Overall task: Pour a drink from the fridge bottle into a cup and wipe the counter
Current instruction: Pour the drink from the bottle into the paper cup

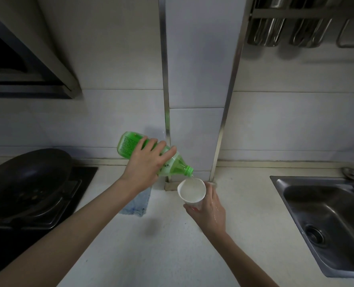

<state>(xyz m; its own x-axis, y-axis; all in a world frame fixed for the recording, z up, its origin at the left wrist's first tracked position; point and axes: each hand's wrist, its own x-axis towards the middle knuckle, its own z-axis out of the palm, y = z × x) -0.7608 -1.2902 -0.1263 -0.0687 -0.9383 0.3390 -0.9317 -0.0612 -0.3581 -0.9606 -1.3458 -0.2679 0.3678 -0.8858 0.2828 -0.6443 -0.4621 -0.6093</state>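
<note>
From the head camera I look down on a white surface (161, 245) in a kitchen. My left hand (146, 162) holds a green bottle (130, 145) from above. Its fingers (165, 150) are curled over the side of the bottle and grip it tight. The bottle is tipped down to the right, with its open mouth just over the cup (191, 192). A thin line of pale drink (192, 178) runs from the mouth into the cup. My right hand (210, 210) holds the white cup near the wall (196, 131), with the thumb on one side and the other fingers (210, 189) wrapped round the far side. The cup leans a little toward the bottle and has some drink in it. I cannot tell if its bottom touches the surface. The back of the right hand looks wet. A blue cloth (138, 204) lies flat on the surface, partly under my left wrist. To the left, a dark pan (26, 172) sits on a black stove (47, 214). To the right is a metal sink (327, 214), well apart from the cup. A metal rack (296, 27) hangs up high on the right.
</note>
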